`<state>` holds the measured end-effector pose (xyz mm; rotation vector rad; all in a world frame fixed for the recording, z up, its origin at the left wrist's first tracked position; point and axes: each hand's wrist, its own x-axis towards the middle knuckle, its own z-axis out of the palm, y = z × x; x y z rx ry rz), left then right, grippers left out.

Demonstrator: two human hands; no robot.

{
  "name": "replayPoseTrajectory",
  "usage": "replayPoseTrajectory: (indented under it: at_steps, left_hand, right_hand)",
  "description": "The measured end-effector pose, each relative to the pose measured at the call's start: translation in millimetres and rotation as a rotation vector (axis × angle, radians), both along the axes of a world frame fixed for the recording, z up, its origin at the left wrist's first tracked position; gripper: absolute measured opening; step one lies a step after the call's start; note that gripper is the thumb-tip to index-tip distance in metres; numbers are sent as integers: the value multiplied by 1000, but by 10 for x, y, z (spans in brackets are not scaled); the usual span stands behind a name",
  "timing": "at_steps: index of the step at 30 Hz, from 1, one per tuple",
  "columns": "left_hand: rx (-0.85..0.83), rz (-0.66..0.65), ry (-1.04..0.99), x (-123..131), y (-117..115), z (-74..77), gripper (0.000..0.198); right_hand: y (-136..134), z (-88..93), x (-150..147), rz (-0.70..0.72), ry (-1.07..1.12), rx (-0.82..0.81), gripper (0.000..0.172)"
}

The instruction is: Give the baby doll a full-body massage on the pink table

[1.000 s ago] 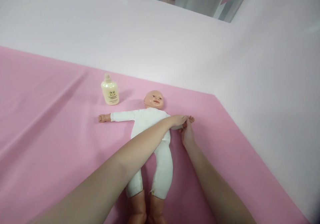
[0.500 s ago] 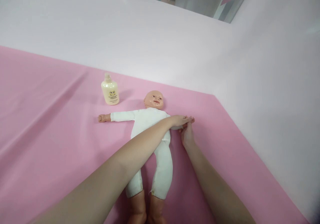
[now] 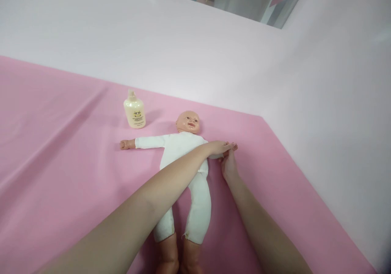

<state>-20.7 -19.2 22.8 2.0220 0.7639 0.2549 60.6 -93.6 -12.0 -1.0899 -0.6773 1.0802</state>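
A baby doll [image 3: 183,151] in a white suit lies face up on the pink cloth [image 3: 61,151], arms spread. My left hand [image 3: 218,148] reaches across its chest and lies with fingers stretched along the doll's arm on the right side, covering the sleeve up to the small hand. Just below, my right hand [image 3: 229,166] has its fingers closed on the same arm from underneath, near the wrist. A cream lotion bottle [image 3: 134,111] stands upright to the left of the doll's head, touched by neither hand.
Pale pink walls [image 3: 320,102] rise behind the cloth and along its right edge, meeting in a corner at the back right. The doll's bare lower legs [image 3: 179,255] run off the bottom of the view.
My left fingers have slid slightly outward along the doll's arm and now cover its small hand. The right hand, the doll and the bottle have stayed put.
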Motion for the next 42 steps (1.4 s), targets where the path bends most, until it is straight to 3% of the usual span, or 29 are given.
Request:
replayPoseTrajectory:
  at_steps: [17, 30, 42]
  left_hand:
    - [-80, 14, -31, 14, -7, -28, 81]
    - [-36, 5, -16, -8, -32, 28, 80]
    - [-37, -10, -6, -18, -30, 33, 80]
  right_hand:
    - [-4, 12, -6, -6, 7, -6, 36]
    - [-4, 21, -7, -7, 2, 0, 32]
    - [-21, 34, -15, -2, 13, -7, 40]
